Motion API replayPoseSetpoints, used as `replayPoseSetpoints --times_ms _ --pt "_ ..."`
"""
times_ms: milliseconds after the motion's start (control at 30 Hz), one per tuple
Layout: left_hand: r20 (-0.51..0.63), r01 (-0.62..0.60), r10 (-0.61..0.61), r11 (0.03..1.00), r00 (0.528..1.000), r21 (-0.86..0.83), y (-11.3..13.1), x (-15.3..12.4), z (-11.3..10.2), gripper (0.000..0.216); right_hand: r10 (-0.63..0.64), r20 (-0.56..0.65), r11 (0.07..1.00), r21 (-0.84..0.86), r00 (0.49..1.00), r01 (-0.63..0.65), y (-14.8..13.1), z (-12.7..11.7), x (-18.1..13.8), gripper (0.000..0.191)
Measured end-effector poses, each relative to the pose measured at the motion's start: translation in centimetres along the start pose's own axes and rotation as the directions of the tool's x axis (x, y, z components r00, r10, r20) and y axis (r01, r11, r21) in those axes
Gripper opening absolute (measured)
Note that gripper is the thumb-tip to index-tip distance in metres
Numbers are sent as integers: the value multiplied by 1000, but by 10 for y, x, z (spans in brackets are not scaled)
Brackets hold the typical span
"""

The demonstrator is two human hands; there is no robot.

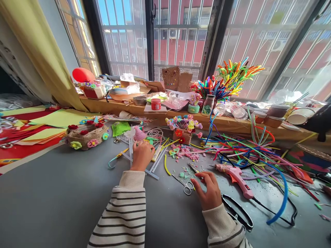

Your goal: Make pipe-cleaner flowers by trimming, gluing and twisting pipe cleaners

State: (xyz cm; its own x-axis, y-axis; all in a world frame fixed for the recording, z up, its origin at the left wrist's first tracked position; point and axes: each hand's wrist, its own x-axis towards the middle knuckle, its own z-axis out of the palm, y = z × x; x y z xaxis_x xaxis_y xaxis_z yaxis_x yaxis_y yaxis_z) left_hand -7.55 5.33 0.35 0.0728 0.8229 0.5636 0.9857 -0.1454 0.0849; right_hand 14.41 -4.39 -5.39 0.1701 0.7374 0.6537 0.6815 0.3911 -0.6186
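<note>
My left hand point(142, 155) is reached out over a cluster of translucent glue sticks point(155, 165), its fingers curled downward and their tips hidden; I cannot make out what they grip. Just beyond it is a pink fuzzy piece point(140, 133). My right hand point(209, 190) hovers, thumb and fingers apart and holding nothing, beside small scissors point(187, 188) with grey handles. Larger black-handled scissors point(238, 212) lie partly under the right wrist. A pink glue gun point(239, 179) rests to the right. Pink and green fuzzy clippings point(186, 153) are scattered between the hands.
A woven basket with flowers point(88, 136) stands at the left, near coloured paper sheets point(42, 136). A small pot of fuzzy flowers point(183, 132) is at the back centre. Pipe cleaners point(232, 148) sprawl at the right. Jars and cups line the window ledge point(119, 106).
</note>
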Motion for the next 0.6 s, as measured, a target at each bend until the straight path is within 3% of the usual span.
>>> replayPoseSetpoints --times_ms 233,600 --pt "26 -79 76 986 997 150 16 -5 2 24 -25 -9 1000 -9 1000 25 -4 0 1 20" --pt "94 4 -24 979 995 204 18 -5 7 23 -45 -3 999 -4 999 45 -4 2 4 20"
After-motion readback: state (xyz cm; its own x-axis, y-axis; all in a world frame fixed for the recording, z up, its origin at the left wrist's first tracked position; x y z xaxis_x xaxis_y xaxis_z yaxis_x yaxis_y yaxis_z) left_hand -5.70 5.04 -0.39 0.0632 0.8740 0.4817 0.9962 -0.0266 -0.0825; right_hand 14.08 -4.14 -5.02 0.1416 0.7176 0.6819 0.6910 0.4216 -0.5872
